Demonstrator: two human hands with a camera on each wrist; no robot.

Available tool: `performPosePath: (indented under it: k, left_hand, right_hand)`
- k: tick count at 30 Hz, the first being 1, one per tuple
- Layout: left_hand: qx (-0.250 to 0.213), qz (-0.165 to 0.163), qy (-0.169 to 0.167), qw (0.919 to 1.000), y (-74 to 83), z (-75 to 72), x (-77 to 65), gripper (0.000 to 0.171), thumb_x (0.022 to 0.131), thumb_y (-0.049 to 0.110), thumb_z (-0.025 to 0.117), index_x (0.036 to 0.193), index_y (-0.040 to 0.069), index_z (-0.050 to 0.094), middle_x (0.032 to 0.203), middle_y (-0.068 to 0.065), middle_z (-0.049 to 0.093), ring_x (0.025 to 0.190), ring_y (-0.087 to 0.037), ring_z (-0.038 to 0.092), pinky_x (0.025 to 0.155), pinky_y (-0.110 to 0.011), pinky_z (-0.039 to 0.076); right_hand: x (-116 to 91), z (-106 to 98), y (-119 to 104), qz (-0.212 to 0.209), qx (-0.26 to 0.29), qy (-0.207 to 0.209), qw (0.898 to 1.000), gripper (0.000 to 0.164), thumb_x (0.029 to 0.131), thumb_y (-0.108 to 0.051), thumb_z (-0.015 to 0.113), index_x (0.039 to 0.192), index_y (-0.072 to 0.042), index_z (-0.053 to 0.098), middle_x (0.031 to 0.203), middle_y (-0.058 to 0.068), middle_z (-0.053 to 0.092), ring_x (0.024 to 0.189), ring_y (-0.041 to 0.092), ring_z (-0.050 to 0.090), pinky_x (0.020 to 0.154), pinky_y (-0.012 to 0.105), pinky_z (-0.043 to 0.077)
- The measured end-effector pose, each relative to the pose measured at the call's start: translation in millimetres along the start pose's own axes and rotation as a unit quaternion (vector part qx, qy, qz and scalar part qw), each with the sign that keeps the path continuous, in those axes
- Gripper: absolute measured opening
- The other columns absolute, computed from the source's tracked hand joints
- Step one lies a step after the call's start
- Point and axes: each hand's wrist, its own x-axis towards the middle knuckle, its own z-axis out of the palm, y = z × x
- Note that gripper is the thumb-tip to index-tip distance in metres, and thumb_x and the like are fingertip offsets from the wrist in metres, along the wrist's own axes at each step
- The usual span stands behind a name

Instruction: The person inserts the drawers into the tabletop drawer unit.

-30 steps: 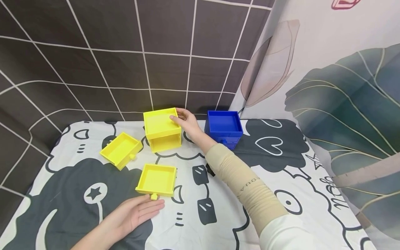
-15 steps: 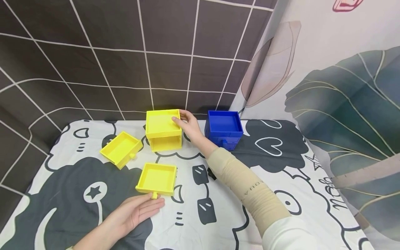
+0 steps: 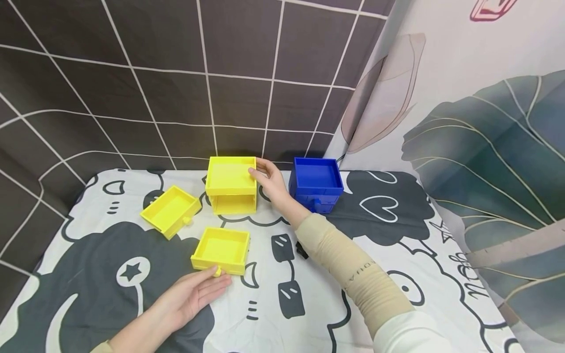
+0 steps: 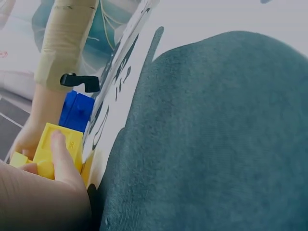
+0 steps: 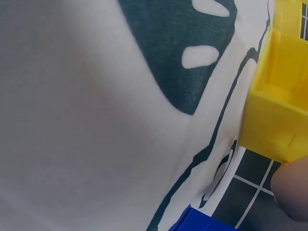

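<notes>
A yellow drawer cabinet [image 3: 231, 175] with an open front compartment stands at the back of the cloth. My right hand [image 3: 272, 184] grips its right side, thumb at the top edge and fingers partly hidden behind it. Nearer to me lies a yellow drawer [image 3: 221, 247], its round knob towards me. With thumb and fingers, my left hand [image 3: 185, 300] pinches this knob; the left wrist view shows the thumb against the drawer's front [image 4: 70, 144]. Another yellow drawer [image 3: 171, 212] lies at an angle to the left, away from both hands.
A blue drawer cabinet [image 3: 317, 174] stands just right of my right hand. Behind everything hangs a dark gridded cloth [image 3: 238, 98]. The patterned tablecloth [image 3: 318, 274] spreads between my arms, and a leaf-print curtain [image 3: 485, 147] hangs at the right.
The yellow cabinet has turned to face me more squarely and shifted slightly right under my right hand. My left thumb has come over the drawer's knob.
</notes>
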Motion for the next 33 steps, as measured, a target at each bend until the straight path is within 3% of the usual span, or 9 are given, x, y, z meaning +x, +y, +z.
performPosePath:
  k: [9,20,27,33]
  left_hand:
    - [-0.026,0.013,0.000,0.9996,3.9,10.0,1.2,0.016,0.112,0.020,0.055,0.113,0.008,0.065,0.108,-0.005,0.081,0.102,-0.013,0.079,0.101,-0.028,0.062]
    - [-0.006,0.038,0.036,0.9986,18.5,26.0,9.2,0.034,0.112,0.020,0.054,0.138,-0.001,0.045,0.108,-0.003,0.080,0.101,-0.009,0.078,0.102,-0.026,0.062]
    - [-0.004,0.058,0.030,0.9979,25.7,31.3,15.3,0.029,0.113,0.019,0.053,0.136,0.002,0.050,0.108,-0.001,0.079,0.102,-0.008,0.078,0.103,-0.024,0.061]
    - [0.000,0.063,0.035,0.9974,30.5,37.2,20.8,0.038,0.113,0.020,0.054,0.144,0.001,0.043,0.109,-0.001,0.077,0.102,-0.007,0.077,0.105,-0.025,0.060]
  right_hand:
    - [-2,3,4,-0.007,0.009,0.020,1.000,0.051,0.104,-0.016,0.064,0.151,-0.001,0.051,0.152,0.018,0.057,0.141,0.032,0.054,0.123,0.044,0.047]
    - [-2,6,5,-0.005,0.003,0.027,1.000,0.049,0.104,-0.017,0.064,0.150,-0.002,0.053,0.151,0.017,0.057,0.140,0.032,0.055,0.122,0.043,0.049]
    - [-2,7,5,-0.009,0.005,0.028,1.000,0.049,0.104,-0.016,0.063,0.150,-0.001,0.053,0.151,0.018,0.058,0.139,0.032,0.055,0.122,0.044,0.049]
    - [-2,7,4,-0.013,0.009,0.033,0.999,0.049,0.104,-0.015,0.063,0.149,0.001,0.053,0.150,0.020,0.058,0.138,0.034,0.055,0.122,0.044,0.049]
